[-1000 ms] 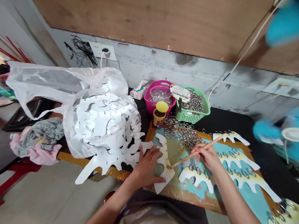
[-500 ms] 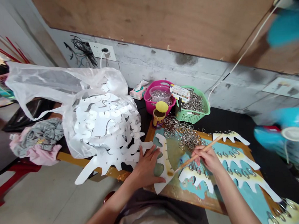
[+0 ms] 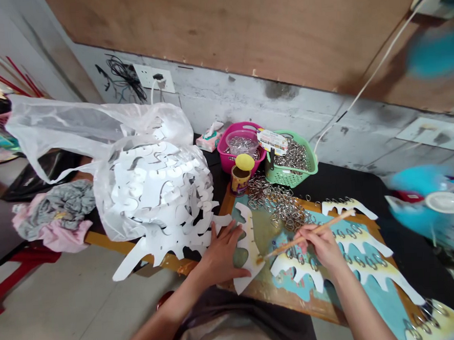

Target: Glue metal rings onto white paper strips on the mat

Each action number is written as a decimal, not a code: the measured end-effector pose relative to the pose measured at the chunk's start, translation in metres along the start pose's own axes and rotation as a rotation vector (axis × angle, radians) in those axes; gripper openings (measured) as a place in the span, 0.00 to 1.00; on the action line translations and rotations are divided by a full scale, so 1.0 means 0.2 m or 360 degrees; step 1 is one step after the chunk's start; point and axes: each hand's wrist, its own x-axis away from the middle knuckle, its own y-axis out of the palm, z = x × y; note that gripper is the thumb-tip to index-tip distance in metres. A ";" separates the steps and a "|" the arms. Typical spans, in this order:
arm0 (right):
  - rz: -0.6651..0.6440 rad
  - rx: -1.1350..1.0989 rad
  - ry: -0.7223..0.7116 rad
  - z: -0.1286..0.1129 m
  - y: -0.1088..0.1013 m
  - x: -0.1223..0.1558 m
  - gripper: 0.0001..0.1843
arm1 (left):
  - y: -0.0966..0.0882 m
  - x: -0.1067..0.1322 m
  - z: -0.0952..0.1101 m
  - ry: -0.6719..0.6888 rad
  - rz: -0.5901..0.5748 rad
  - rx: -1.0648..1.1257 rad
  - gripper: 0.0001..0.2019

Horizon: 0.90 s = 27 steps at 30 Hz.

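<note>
Metal rings [image 3: 281, 202] are heaped in a green basket [image 3: 285, 176]; paper cutouts are packed in a plastic bag [image 3: 55, 129].
A cutout [image 3: 249, 250] is held down by the left hand [image 3: 224, 255], fingers spread; a stick [image 3: 281, 248] is gripped in the right hand [image 3: 320, 246], tip at the cutout.

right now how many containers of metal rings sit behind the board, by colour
pink plastic basket: 1
green plastic basket: 1
clear plastic bowl: 1
total: 3
</note>
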 end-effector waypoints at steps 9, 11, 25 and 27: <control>0.0106 0.0094 -0.0049 -0.01 -0.03 0.04 0.15 | 0.01 0.00 0.00 0.0006 0.0017 -0.0016 0.53; 0.0088 0.0056 -0.0046 -0.01 -0.03 0.05 0.15 | 0.00 0.00 0.00 -0.0002 0.0013 -0.0018 0.53; -0.0048 -0.0021 0.0037 0.02 0.01 0.09 0.16 | 0.00 0.00 0.00 -0.0001 0.0015 0.0000 0.53; -0.0035 -0.0011 0.0021 0.03 0.01 0.09 0.16 | 0.00 0.00 0.00 -0.0012 0.0008 0.0008 0.53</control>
